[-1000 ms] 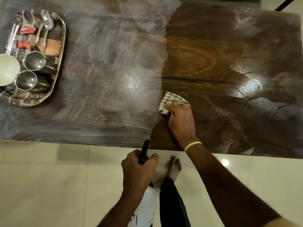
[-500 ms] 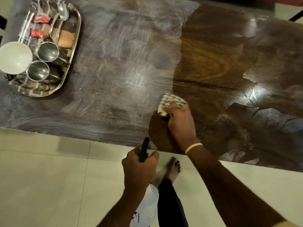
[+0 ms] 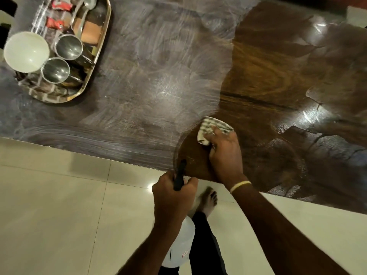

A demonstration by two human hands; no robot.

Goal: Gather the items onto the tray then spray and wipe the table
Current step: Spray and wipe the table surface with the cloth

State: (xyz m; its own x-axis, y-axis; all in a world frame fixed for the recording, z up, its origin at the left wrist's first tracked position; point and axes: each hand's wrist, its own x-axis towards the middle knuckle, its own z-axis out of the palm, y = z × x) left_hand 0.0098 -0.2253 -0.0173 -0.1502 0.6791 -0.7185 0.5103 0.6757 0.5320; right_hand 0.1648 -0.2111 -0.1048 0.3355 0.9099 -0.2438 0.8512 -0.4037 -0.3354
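A: Setting? Home dining area is suggested.
B: Evidence: dark wood-grain worktop (image 3: 278, 72), glossy cream floor tiles (image 3: 59, 205), a bare foot (image 3: 208, 201) seen on them.
A: Steel tray (image 3: 103, 36) with steel cups (image 3: 68, 46) and a white bowl (image 3: 25, 51) is noted.

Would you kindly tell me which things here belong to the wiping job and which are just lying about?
In use: cloth under the right hand; spray bottle in the left hand; table.

Set aside: tray, white bowl, two steel cups, spoon, red packets.
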